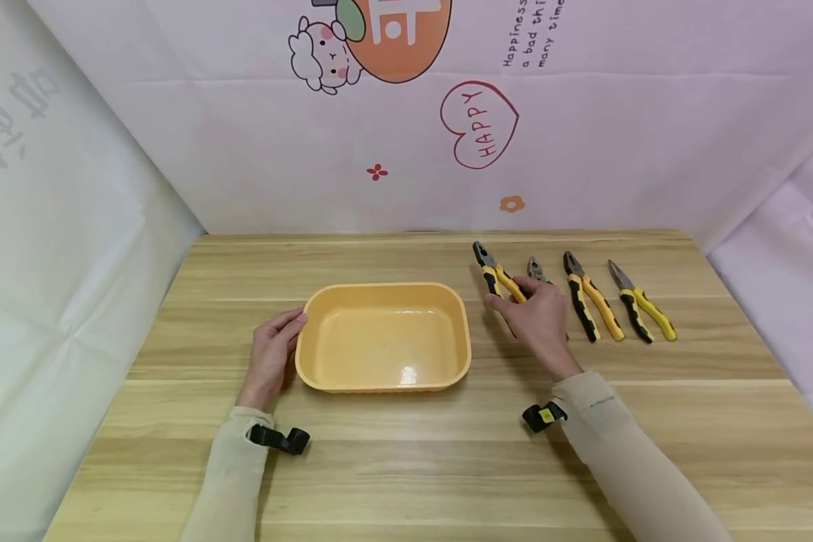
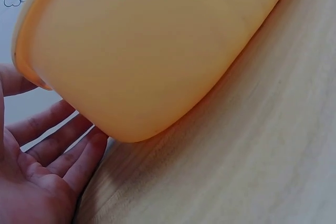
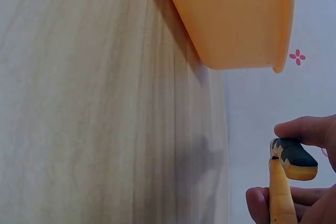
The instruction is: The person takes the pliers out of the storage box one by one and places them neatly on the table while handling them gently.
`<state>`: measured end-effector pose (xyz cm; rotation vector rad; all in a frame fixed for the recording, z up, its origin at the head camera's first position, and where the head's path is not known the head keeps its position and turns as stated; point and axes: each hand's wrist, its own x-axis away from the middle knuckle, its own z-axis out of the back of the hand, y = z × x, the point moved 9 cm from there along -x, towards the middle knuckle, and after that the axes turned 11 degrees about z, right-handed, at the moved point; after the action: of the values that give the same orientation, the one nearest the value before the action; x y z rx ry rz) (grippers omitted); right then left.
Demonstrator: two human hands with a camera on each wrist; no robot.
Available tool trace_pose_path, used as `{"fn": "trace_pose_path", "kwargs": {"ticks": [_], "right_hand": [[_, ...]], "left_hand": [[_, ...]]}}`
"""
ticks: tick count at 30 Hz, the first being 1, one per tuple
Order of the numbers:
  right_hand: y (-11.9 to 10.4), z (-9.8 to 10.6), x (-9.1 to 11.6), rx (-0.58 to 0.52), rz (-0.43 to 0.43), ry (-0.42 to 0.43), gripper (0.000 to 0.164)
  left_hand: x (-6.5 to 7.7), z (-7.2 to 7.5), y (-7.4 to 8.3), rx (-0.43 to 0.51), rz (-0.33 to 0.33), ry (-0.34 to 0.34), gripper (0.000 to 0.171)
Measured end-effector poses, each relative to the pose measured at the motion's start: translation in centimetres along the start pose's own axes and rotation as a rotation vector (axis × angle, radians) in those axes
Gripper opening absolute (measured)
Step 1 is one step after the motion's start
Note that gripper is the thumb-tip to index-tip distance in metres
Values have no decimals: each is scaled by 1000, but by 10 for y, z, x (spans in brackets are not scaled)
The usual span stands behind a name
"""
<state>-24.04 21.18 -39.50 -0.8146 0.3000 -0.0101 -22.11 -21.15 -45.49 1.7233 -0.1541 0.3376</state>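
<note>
A light orange plastic basin (image 1: 386, 380) rests on the wooden table. At its left end is my left hand (image 1: 275, 350), its fingertips touching the rim and outer wall. In the left wrist view, the loosely extended fingers (image 2: 63, 140) lie against the basin's side. My right hand (image 1: 540, 320) grips yellow-and-black combination pliers (image 1: 491, 275) by the handles, jaws pointing away from me. The right wrist view shows these handles (image 3: 283, 195) between thumb and fingers. A second pair of pliers (image 1: 537, 269) lies under that hand, mostly hidden.
Right of my hand lie pliers with orange-and-black handles (image 1: 586, 293) and long-nose pliers with yellow-and-black handles (image 1: 640, 301). A white printed cloth (image 1: 257, 165) hangs behind the table's back edge, with more white cloth at both sides.
</note>
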Motion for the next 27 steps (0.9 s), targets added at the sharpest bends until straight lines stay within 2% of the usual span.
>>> {"fn": "trace_pose_path", "kwargs": {"ticks": [6,17,23,27], "right_hand": [[5,-2,-1,14,-16,3,54],[7,-6,-2,24,9,-7,60],[5,-8,-3,28,60,-13,47],[5,-8,-4,45,62,-14,44]], "left_hand": [[0,0,-1,-4,-5,2,41],[0,1,-3,-14,0,15,41],[-1,1,-3,-4,6,15,42],[-1,1,-3,1,10,16,42]]}}
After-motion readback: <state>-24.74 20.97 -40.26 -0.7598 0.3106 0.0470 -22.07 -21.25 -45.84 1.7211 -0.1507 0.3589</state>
